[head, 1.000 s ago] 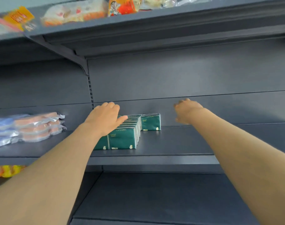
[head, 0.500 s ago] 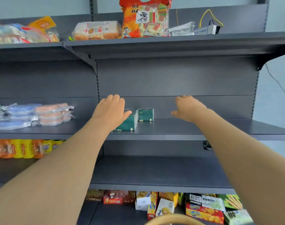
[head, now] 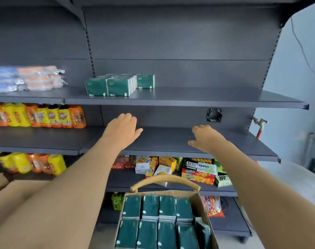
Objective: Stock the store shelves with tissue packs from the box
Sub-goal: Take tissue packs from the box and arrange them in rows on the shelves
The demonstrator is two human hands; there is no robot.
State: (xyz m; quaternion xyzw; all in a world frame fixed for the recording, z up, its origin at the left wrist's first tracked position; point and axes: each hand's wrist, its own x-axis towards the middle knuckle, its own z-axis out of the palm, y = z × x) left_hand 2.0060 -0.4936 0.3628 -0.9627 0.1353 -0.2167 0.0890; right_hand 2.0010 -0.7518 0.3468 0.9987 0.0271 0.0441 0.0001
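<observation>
Dark green tissue packs [head: 117,85] stand in rows on the upper grey shelf [head: 207,97], with one more pack behind them to the right. Below me a cardboard box [head: 202,205] holds several more green tissue packs [head: 158,220] laid flat. My left hand [head: 122,130] and my right hand [head: 205,138] hover empty, fingers apart, in front of the bare middle shelf [head: 162,139], well below the stocked packs and above the box.
Wrapped blue and orange packets [head: 27,78] lie at the upper shelf's left. Orange and yellow snack bags [head: 39,115] fill the left of the middle shelf. Boxed snacks [head: 198,169] sit on the lower shelf. A curved wooden handle [head: 163,178] rises behind the box.
My view has tilted down, bringing the box of packs into sight. Both hands have pulled back from the stocked packs on the upper shelf and dropped to the level of the middle shelf.
</observation>
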